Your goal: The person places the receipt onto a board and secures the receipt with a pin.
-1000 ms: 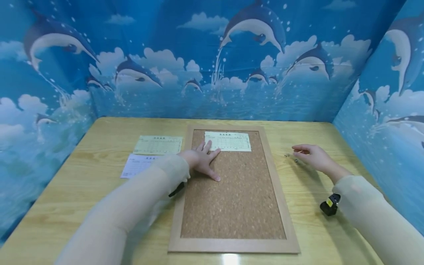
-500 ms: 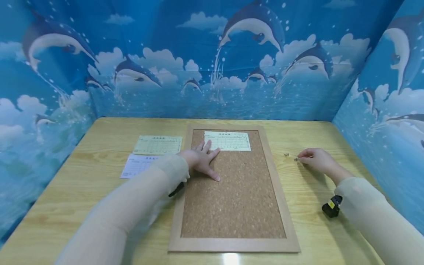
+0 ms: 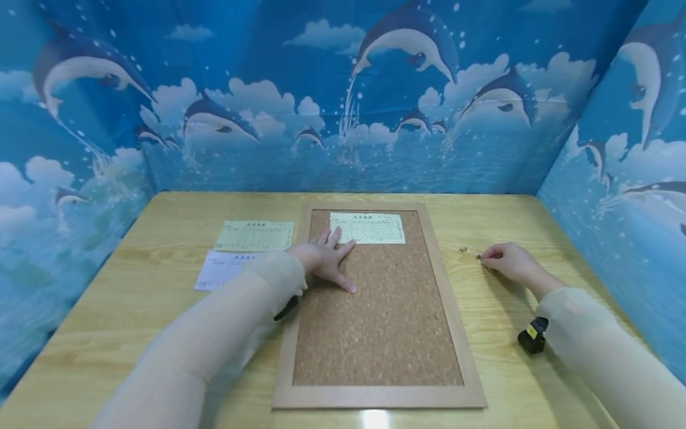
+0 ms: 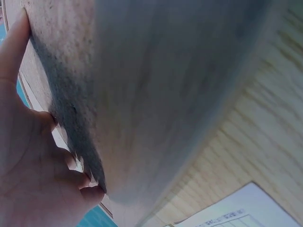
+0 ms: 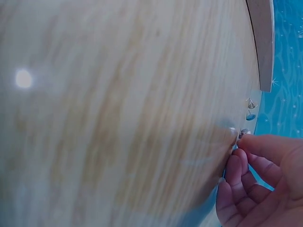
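My left hand point(image 3: 327, 262) lies spread on the framed cork board point(image 3: 375, 322), its fingertips on the lower left part of a pale green printed slip point(image 3: 370, 229) near the board's top. In the left wrist view, the fingers point(image 4: 14, 47) reach across the cork. Right of the board, my right hand point(image 3: 509, 262) is low over the table, thumb and fingers drawn together at a small metal thumbtack point(image 5: 244, 133). More thumbtacks point(image 3: 463, 250) lie between that hand and the frame.
Left of the board, another pale green slip point(image 3: 254, 235) lies on the wooden table point(image 3: 134, 298), with a white printed slip point(image 3: 222, 268) in front of it, partly hidden by my left sleeve. A dolphin-print curtain point(image 3: 300, 149) encloses the back and sides.
My right hand has moved slightly down to the table, its fingertips coming together at a thumbtack. My left hand stays in place on the board.
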The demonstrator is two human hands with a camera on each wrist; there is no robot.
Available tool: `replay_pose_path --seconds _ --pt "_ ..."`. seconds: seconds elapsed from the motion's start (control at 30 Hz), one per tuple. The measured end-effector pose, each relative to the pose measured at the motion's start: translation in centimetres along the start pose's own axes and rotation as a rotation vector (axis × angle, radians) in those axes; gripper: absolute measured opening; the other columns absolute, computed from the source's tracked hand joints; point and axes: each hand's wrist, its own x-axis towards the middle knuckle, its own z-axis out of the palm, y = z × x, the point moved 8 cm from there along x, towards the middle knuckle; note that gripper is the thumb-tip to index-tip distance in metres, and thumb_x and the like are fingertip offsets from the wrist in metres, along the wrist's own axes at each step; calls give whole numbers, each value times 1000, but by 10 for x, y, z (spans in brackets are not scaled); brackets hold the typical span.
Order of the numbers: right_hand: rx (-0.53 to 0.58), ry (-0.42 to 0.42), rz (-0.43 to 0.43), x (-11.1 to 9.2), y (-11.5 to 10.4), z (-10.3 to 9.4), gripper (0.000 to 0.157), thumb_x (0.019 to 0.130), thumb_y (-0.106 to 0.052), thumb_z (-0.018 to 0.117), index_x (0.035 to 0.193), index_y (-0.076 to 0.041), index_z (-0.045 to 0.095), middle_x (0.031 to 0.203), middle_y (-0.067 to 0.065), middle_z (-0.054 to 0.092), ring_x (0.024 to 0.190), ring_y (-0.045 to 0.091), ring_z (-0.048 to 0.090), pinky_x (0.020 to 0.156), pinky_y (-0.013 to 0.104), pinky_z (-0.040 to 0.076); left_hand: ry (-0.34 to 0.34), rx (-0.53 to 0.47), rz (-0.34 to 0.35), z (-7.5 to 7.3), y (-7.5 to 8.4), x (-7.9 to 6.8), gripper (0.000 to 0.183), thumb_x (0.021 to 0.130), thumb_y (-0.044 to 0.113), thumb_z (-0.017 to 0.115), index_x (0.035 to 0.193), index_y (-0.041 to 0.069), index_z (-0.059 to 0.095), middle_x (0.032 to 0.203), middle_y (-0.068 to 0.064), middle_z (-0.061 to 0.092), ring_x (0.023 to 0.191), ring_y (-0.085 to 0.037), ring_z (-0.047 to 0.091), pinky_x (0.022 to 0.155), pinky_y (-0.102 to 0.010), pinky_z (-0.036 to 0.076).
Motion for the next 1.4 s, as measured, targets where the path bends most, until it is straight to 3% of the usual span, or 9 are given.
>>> replay_pose_path --seconds 0.23,0.47,0.6,0.8,1.03,1.4 --pt "-5 -23 18 2 -7 1 28 92 -22 59 102 4 64 92 15 63 86 30 57 76 48 44 -4 -7 -5 1 -2 2 114 66 79 56 149 33 -9 152 -6 -25 138 -29 -19 110 -53 6" --pt "-15 -32 -13 7 -15 4 30 90 -20 61 104 7 62 91 15 64 84 29 58 76 46 45 6 -16 7 9 -10 20 121 58 84 55 148 35 -10 151 -6 -27 138 -29 -20 109 -55 6" --pt "-1 -38 -28 8 -15 5 32 89 -19 62 107 8 61 92 15 64 87 30 58 78 47 44 -9 -32 -4 12 -12 22 123 56 85 55 147 36 -11 150 -5 -28 137 -28 -21 109 -54 5" --pt "42 -42 -41 8 -10 6 36 90 -21 62 114 6 59 98 15 62 94 32 56 81 49 42 5 5 5 8 -9 20 120 59 84 53 148 34 -10 151 -6 -26 138 -28 -19 110 -52 5" --pt "89 -67 -12 8 -5 14 37 92 -22 61 116 6 58 100 15 61 91 27 55 78 42 43 -20 1 -12 14 -9 21 119 59 84 54 147 36 -12 150 -4 -29 137 -28 -20 109 -53 6" --pt "87 -50 -5 10 -6 11 31 93 -19 58 113 4 60 99 14 61 91 28 56 78 44 44 -3 0 -25 11 -11 26 117 61 82 56 146 38 -11 150 -3 -29 137 -27 -21 109 -53 6"
